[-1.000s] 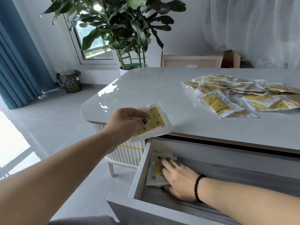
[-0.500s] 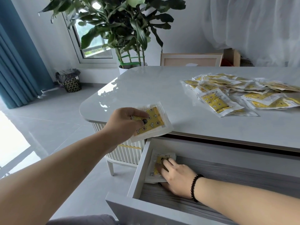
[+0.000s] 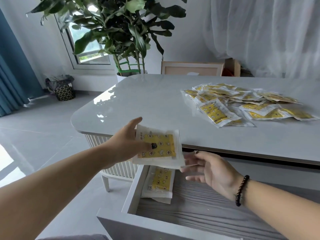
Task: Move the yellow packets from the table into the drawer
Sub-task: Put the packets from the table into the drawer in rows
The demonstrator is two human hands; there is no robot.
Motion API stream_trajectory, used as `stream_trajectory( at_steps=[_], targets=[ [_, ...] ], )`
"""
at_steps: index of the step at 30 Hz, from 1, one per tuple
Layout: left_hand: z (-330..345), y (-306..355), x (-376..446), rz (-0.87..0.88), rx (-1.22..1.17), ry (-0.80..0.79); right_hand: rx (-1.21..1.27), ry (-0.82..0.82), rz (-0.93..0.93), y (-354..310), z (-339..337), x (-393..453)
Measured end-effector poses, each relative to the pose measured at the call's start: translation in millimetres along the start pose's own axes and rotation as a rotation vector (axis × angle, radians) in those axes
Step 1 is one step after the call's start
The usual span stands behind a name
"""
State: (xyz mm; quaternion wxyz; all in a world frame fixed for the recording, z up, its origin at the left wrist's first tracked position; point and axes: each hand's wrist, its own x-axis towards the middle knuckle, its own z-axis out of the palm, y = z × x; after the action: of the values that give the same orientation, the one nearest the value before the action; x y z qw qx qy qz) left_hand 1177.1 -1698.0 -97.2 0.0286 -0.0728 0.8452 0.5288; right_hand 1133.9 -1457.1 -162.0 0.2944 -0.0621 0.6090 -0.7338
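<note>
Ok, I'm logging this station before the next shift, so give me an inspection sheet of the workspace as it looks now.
Surface: glossy pale table, reflections on its near-left corner.
Job's things: loose pile of yellow packets on the table's right; packets already in the open drawer; one held packet above the drawer.
Clutter: nothing seen.
Grippers: left hand pinches the held packet; right hand, fingers relaxed, touches its right edge.
Cables: nothing seen.
Surroundings: potted plant, blue curtain, patterned bin.

Yellow packets (image 3: 242,104) heaped on table (image 3: 155,101); some in drawer (image 3: 199,201).
</note>
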Motion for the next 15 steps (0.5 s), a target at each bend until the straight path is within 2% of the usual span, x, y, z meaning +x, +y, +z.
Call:
stream_trajectory(
  at_steps=[1,3,7,9,13,15],
  targets=[
    [3,1,-1,-0.002,0.031,-0.020,0.147,-0.014,0.026,-3,-2,-7],
    [10,3,-2,0.000,0.098,-0.067,0.216,-0.035,0.034,-4,-2,-16],
    [21,7,-7,0.014,0.214,-0.129,0.007,0.080,-0.010,1,3,-24],
    [26,7,-8,0.011,0.230,-0.150,-0.150,0.082,-0.013,2,3,-24],
    [37,2,-8,-0.017,0.214,-0.193,-0.425,-0.061,-0.010,0,-2,-20],
    [43,-1,-7,-0.020,0.200,-0.199,-0.467,-0.164,-0.004,1,-5,-16]
  ],
)
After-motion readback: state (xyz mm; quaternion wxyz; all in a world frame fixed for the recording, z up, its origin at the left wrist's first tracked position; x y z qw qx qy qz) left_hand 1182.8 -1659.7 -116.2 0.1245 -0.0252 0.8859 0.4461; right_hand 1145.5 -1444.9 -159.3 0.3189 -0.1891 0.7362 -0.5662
